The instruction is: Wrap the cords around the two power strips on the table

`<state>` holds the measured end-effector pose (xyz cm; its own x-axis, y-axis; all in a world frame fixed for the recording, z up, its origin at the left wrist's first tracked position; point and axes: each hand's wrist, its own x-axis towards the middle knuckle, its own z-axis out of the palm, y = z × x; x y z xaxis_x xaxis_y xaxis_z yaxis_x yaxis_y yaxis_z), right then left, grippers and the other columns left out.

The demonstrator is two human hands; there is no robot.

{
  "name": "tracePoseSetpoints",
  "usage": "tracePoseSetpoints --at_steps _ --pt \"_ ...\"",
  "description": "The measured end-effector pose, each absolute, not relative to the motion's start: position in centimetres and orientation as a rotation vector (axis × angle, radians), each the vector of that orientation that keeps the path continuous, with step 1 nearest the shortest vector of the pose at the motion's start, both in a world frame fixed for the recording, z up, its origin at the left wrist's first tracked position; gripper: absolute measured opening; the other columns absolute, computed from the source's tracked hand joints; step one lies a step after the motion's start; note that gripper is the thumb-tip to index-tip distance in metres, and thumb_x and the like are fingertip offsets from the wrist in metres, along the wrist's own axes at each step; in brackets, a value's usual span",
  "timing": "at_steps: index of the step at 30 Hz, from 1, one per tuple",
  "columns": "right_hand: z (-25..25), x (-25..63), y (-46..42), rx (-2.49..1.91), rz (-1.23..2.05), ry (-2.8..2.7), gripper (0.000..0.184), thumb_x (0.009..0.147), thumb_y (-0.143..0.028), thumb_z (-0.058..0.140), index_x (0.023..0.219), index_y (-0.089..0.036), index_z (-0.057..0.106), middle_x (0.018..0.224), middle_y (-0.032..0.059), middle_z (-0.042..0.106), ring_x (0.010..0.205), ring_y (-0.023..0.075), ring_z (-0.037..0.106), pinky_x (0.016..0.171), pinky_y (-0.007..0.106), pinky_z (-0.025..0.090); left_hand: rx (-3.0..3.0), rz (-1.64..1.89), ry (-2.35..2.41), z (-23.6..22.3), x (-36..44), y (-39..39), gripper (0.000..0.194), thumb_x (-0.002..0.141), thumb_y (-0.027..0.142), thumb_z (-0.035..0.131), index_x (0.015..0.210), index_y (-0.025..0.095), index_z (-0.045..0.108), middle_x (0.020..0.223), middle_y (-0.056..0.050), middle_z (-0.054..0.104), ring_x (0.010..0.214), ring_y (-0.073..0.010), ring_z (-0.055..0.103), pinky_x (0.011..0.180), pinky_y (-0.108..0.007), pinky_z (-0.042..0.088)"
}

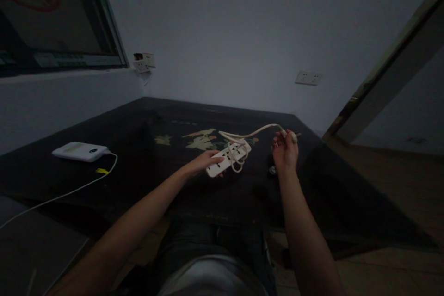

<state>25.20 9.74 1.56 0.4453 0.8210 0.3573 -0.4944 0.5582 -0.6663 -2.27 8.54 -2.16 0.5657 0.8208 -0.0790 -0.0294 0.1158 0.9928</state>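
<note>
The left hand is gripping the near end of the strip, thumb on top, while the right hand is closing its fingers around the cord close to its pale end. The strip is tilting over the middle of the worktop. Loops are crossing its far half, so a pull from the right could well be tightening them into a knot or twisting the strip out of the left hand's grip. Slack could also be catching the small round thing beside the right wrist; the dim light is making such a snag easier to miss.

The worktop is showing a dark surface with a leafy print. At the left, a white device is lying with a cable trailing over the edge, near a yellow scrap. Behind, a pale wall is carrying sockets, and a window is standing at the left.
</note>
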Motion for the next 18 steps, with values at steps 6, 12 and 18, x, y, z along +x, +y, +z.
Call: tracePoseSetpoints --at_steps 6,12,18 --pt "1.6 25.9 9.9 -0.45 0.866 -0.65 0.029 0.069 -0.035 0.074 0.088 -0.021 0.057 0.069 -0.0056 0.065 0.059 0.0067 0.059 0.054 0.018 0.045 1.135 0.951 0.838 -2.4 -2.4 9.5 0.03 0.08 0.027 0.065 0.104 0.011 0.058 0.075 -0.012 0.072 0.054 -0.0212 0.068 0.046 -0.026 0.052" --pt "1.4 26.0 10.2 -0.617 0.738 -0.77 0.035 0.065 -0.036 0.076 0.088 -0.021 0.055 0.066 -0.0052 0.064 0.052 0.0084 0.057 0.049 0.02 0.043 1.057 1.133 0.83 -1.2 -2.7 9.6 0.037 0.084 0.028 0.059 0.116 0.01 0.053 0.076 -0.01 0.072 0.058 -0.0198 0.069 0.052 -0.028 0.055" --pt "0.6 24.5 10.7 -0.77 0.63 -0.964 0.034 0.064 -0.034 0.077 0.086 -0.02 0.055 0.067 -0.005 0.063 0.051 0.0094 0.056 0.045 0.02 0.039 1.091 1.117 0.764 -0.2 -2.9 8.8 0.047 0.082 0.031 0.061 0.122 0.01 0.05 0.08 -0.013 0.073 0.058 -0.022 0.069 0.05 -0.03 0.055"
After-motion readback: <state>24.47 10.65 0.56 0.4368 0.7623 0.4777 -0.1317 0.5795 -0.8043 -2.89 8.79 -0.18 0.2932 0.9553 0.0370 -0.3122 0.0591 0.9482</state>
